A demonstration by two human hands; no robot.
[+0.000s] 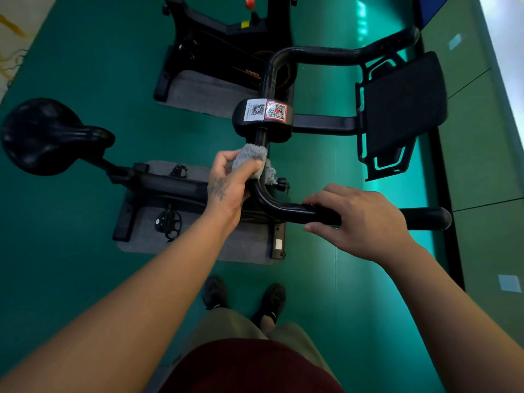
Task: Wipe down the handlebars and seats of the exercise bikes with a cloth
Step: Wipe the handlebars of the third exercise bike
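Observation:
A black exercise bike stands in front of me, its looped black handlebar (pixel 286 211) running from near me to the far side. My left hand (pixel 229 182) grips a fluffy grey cloth (pixel 252 158) wrapped round the bar just below the centre clamp (pixel 263 120) with QR stickers. On the near arm of the bar my right hand (pixel 357 219) curls its fingers over the top. The black seat (pixel 42 134) is far to the left, untouched.
A black tablet tray (pixel 402 109) juts out right of the handlebar. A second bike (pixel 224 49) stands behind on a grey mat. The near bike's frame and pedals sit on a grey mat (pixel 195 251). Green floor all round; my feet are below.

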